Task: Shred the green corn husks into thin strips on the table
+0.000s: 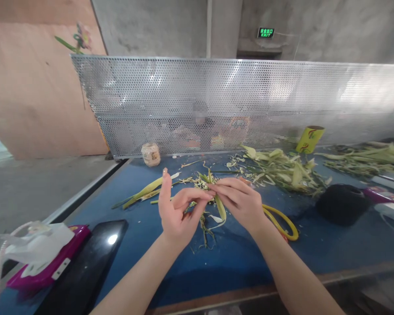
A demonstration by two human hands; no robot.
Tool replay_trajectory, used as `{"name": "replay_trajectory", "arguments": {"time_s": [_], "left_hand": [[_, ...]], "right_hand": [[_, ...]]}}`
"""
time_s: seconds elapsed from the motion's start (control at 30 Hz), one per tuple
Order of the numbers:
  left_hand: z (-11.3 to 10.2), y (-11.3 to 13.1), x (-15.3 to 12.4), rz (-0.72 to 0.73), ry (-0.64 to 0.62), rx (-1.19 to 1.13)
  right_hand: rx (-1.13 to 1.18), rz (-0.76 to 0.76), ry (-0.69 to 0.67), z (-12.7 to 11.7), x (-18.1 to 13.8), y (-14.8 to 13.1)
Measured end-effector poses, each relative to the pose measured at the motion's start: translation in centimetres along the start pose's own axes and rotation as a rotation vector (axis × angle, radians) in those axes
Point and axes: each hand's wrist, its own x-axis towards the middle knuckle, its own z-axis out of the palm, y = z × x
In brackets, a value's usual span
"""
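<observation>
Both hands meet above the blue table [236, 258], working a narrow green leaf strip [220, 209]. My left hand [175, 212] pinches the strip's upper end between thumb and fingers, with the index finger pointing up. My right hand [241, 199] is closed on the same strip from the right, fingertips touching the left hand's. The strip hangs down and curls below the hands. Shredded green and pale leaf scraps [200, 179] lie just beyond the hands.
Yellow-handled scissors [282, 223] lie under my right wrist. A black spool [343, 203], a leaf pile [282, 168], a yellow cup [310, 139] and a twine ball [150, 154] sit farther back by a perforated metal screen [236, 100]. A phone [88, 258] and a magenta device [47, 262] lie at left.
</observation>
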Motion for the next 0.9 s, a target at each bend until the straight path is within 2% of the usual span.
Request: {"name": "replay_trajectory", "arguments": {"time_s": [0.13,0.4,0.53,0.73,0.9], "left_hand": [[-0.22,0.13,-0.01,0.075,-0.112,0.022],[-0.42,-0.24,-0.21,0.110,-0.092,0.015],[-0.68,-0.33,0.01,0.085,-0.109,-0.029],[-0.24,0.27,-0.05,-0.029,-0.046,-0.093],[-0.22,0.15,0.18,-0.040,-0.134,-0.078]], "right_hand": [[0.004,-0.034,0.006,-0.13,0.12,-0.06],[0.032,-0.009,-0.005,-0.14,0.24,-0.02],[0.095,0.007,-0.011,0.00,0.27,0.19],[0.113,-0.012,0.010,0.27,0.22,0.24],[0.122,0.055,0.036,0.46,0.21,0.18]]}}
